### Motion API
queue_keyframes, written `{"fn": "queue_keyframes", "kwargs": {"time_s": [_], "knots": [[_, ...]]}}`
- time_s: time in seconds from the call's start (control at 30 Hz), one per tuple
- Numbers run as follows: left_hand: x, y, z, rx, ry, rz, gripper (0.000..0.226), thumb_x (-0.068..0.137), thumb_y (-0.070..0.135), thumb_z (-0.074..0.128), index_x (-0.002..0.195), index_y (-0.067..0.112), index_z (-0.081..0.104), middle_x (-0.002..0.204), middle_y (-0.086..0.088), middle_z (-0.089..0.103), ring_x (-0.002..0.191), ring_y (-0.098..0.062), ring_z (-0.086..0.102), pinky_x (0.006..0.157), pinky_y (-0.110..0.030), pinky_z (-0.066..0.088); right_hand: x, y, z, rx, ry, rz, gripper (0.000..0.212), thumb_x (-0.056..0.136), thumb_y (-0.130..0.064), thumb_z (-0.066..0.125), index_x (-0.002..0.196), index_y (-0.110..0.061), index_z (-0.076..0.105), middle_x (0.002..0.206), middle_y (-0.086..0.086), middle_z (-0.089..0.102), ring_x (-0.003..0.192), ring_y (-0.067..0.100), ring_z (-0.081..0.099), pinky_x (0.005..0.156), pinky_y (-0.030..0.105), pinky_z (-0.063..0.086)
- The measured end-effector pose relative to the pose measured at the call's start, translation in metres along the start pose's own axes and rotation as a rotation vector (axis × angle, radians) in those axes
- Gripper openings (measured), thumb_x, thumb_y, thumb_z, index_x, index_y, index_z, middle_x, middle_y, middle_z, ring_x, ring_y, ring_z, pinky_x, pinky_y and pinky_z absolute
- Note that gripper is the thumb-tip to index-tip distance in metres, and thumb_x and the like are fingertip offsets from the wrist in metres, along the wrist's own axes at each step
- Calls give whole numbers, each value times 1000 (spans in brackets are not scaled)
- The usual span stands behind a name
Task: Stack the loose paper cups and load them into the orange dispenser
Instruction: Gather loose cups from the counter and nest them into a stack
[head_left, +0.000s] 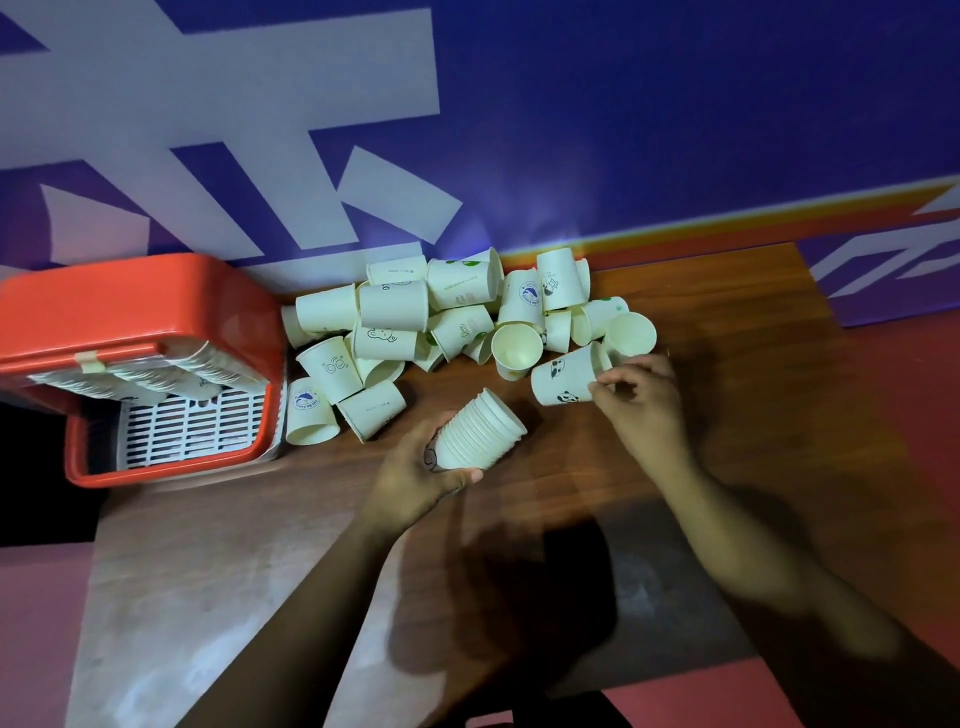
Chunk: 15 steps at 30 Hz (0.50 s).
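- Head view: the left grip (415, 478) is closed round the base end of a nested cup stack (480, 434). The stack is tilted above the middle of the table (727, 322).
- The right grip (641, 400) pinches a panda-printed cup (566, 382) by its right end, near the stack's open end.
- The loose cups (415, 322) lie heaped along the table's far edge, and the orange dispenser (130, 312) stands at the far left corner.
- We judge the single cups very light, thin-walled and easily crushed. They should be held lightly at the rolled rim or round the body.
- We judge the stack stiffer, but it may slide apart. It should be held around its base.
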<state>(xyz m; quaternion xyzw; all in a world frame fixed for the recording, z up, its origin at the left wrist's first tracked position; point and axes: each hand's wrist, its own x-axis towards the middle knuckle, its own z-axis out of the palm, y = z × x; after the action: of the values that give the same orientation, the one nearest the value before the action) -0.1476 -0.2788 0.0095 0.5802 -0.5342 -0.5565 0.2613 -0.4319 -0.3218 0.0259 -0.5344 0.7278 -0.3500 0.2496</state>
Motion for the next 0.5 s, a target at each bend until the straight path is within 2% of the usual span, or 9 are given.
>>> {"fn": "queue_keyframes", "kwargs": {"time_s": [0.03,0.1,0.17,0.23,0.33,0.37,0.43,0.5], "knots": [[0,0,2,22,-5,4,72,69,24,91,131,33,56,125,10,64,116,1,59,93,-16,49,-1,-5,-5,55,-30,26,6,76,-12,77,81,-14,74,114,-2,52,107,7,55,90,14,42],[1,3,7,46,-19,8,72,68,24,92,131,35,57,124,12,64,116,2,59,93,-16,49,-4,-16,-13,151,-203,70,6,78,-11,75,78,-16,72,122,-3,57,112,6,55,96,23,42],[2,9,14,48,-48,22,71,67,23,92,128,37,58,123,13,65,115,1,60,94,-17,49,-10,-28,-17,302,-394,145,8,81,-5,72,78,-13,71,122,4,64,108,4,59,96,23,43],[2,14,22,24,-76,28,72,67,22,92,130,35,58,123,13,66,116,-1,61,95,-20,50,-18,-37,-18,362,-529,173,7,84,-3,70,79,-9,70,109,10,71,94,3,62,86,20,47],[2,19,32,-17,-57,13,74,67,19,92,131,31,58,123,13,66,115,-1,61,96,-20,50,-26,-41,-16,239,-655,52,6,88,-12,69,88,-10,74,95,2,73,87,2,64,79,16,47],[2,21,34,-29,-41,9,74,67,19,92,131,31,58,122,14,66,115,0,61,95,-19,49,-24,-40,-17,241,-634,42,9,89,-15,68,93,-10,75,96,-2,73,88,-2,64,78,12,47],[1,25,36,-40,-14,4,72,68,21,91,131,32,58,122,17,65,114,4,60,93,-14,48,-9,-33,-18,241,-479,60,12,90,-17,68,96,-10,74,96,-4,72,84,-7,62,77,9,45],[0,27,39,-49,7,-1,69,69,22,90,129,34,57,123,17,65,113,6,59,89,-11,47,17,-13,-16,76,-266,38,13,89,-17,68,97,-8,71,99,4,69,86,6,63,80,22,48]]}}
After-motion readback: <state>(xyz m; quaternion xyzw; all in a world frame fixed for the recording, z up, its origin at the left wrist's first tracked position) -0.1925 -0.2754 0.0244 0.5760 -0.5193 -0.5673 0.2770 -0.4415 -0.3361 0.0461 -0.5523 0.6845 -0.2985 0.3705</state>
